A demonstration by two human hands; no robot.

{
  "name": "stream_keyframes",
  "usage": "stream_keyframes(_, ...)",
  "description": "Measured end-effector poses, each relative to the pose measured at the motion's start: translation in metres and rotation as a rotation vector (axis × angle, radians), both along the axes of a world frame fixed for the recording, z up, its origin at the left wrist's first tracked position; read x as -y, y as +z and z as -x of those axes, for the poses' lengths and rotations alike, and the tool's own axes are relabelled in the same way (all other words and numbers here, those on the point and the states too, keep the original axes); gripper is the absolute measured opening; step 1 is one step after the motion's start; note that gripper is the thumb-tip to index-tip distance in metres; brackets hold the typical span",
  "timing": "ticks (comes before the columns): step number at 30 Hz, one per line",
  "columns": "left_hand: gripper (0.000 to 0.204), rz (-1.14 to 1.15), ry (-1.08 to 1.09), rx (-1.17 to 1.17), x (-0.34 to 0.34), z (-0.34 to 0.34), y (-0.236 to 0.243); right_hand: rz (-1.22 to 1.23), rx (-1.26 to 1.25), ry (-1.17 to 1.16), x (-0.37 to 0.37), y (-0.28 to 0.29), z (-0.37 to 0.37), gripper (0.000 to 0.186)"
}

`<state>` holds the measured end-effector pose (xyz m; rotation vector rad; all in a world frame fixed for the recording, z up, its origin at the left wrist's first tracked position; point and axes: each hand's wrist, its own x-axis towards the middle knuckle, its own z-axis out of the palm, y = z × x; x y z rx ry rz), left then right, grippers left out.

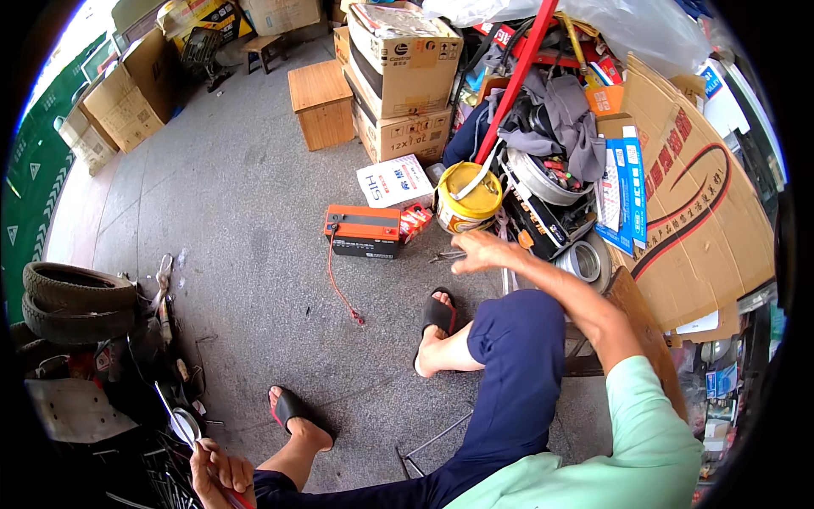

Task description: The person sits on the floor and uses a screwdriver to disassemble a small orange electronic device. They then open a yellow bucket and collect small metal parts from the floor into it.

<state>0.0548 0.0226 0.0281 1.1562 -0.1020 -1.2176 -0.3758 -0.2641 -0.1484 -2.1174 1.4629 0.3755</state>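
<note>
My right hand [485,253] reaches out over the ground beside a yellow bucket [469,193], thumb and fingers apart. A small metal hand tool [447,255], like pliers, lies at its fingertips; whether they touch is unclear. At the lower left, my left hand [219,471] is closed round a thin red-handled tool [241,499], mostly hidden by the fingers and the picture's edge. On the ground ahead sits an orange and black battery [363,232] with a red cable [342,293] trailing from one terminal. A red packet [415,222] rests against its right end.
A printed white sheet [394,181] lies behind the battery. Farther back are a wooden box [321,106] and stacked cartons [407,76]. A red pole [517,81] leans over the clutter at right, before a large cardboard sheet [704,204]. Old tyres [78,301] lie at left.
</note>
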Motion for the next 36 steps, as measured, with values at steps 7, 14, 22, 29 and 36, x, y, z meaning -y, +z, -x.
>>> stream_keyframes(7,0.022,-0.087,0.017,-0.009,0.022,0.006,0.001,0.289,-0.019,0.281,0.108,-0.023,-0.117,0.085)
stream_keyframes(14,0.023,-0.240,0.003,0.078,0.032,-0.002,-0.012,0.136,-0.048,-0.004,0.136,-0.097,-0.173,0.115)
stream_keyframes(22,0.024,-0.222,-0.044,0.107,0.036,-0.001,-0.015,0.158,-0.046,0.005,0.141,-0.099,-0.177,0.093)
stream_keyframes(29,0.022,-0.249,-0.047,0.118,0.030,0.000,-0.012,0.119,-0.093,0.056,0.114,-0.094,-0.182,0.092)
stream_keyframes(36,0.021,-0.202,-0.100,0.096,0.029,0.008,-0.010,0.167,-0.073,0.252,0.044,-0.097,-0.167,0.079)
